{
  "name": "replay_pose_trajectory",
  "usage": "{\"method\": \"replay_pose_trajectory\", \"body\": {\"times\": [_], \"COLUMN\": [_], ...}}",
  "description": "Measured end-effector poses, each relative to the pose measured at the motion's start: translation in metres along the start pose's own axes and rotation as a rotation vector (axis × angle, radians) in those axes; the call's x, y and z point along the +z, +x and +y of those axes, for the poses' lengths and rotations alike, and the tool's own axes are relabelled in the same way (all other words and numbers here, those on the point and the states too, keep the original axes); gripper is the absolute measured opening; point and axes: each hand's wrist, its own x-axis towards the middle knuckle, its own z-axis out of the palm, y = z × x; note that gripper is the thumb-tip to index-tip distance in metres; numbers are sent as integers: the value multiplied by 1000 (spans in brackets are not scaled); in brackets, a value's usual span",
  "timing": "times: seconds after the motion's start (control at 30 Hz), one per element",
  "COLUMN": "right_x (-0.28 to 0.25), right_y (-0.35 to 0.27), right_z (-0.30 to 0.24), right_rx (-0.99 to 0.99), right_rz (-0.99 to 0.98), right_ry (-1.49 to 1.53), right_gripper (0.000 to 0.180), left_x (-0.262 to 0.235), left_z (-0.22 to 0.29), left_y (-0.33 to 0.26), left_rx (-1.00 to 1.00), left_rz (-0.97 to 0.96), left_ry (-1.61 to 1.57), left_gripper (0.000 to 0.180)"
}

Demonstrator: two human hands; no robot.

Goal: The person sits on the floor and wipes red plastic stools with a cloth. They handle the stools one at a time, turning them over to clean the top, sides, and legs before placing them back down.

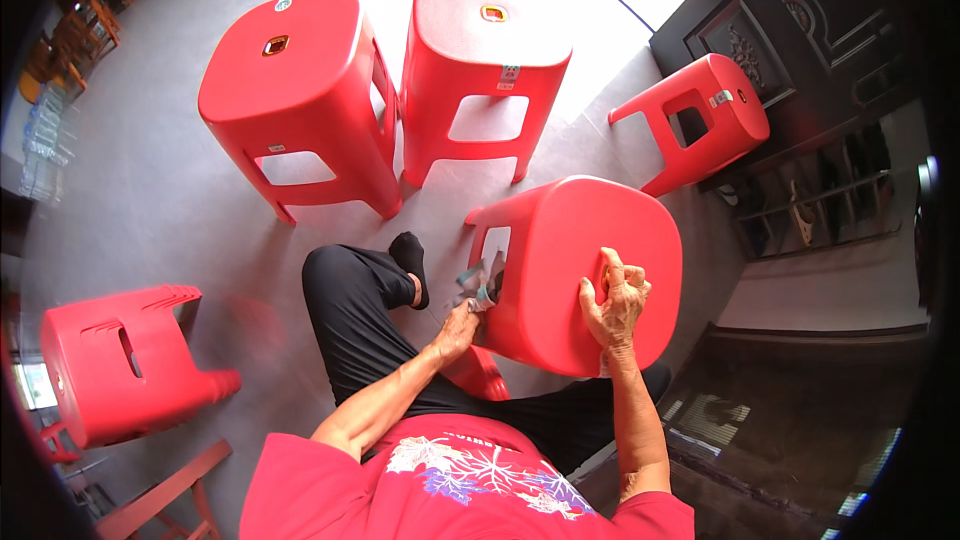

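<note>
A red plastic stool [555, 290] is tilted between my legs, its seat turned toward me. My right hand [617, 310] grips the seat around the small hole in its middle, fingers curled and thumb pressed on the surface. On the stool's left side, my left hand [459, 332] is closed around a crumpled grey and teal cloth [478, 288]. The cloth lies against the stool's side, close to the cutout there. Part of my left hand's fingers is hidden behind the cloth.
Two red stools, one at far left [285, 70] and one beside it [485, 30], stand upright ahead. Another red stool [690, 120] leans at the right near a dark carved door [745, 40]. Stacked red stools [120, 365] lie on their side at left. A shoe rack [810, 205] stands at right.
</note>
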Motion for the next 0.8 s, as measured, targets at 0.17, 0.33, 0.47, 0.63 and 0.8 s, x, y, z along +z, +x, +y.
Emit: {"method": "replay_pose_trajectory", "body": {"times": [0.17, 0.33, 0.47, 0.63, 0.8], "right_x": [-4, -6, -7, -7, -3], "right_y": [4, 6, 8, 8, 4], "right_z": [-4, -3, -5, -5, -1], "right_rx": [25, -4, -13, 17, 59], "right_rz": [-58, -14, 13, 53, 152], "right_ry": [1, -13, -8, 15, 93], "right_gripper": [57, 55, 56, 50, 44], "left_x": [20, 39, 36, 46, 71], "left_z": [77, 136, 177, 203, 218], "left_y": [-28, 0, 44, 113, 158], "left_rx": [341, 637, 695, 871, 973], "left_rz": [192, 199, 167, 98, -4], "left_ry": [-213, 113, 813, 1134, 1126], "left_gripper": [33, 54, 56, 51, 60]}}
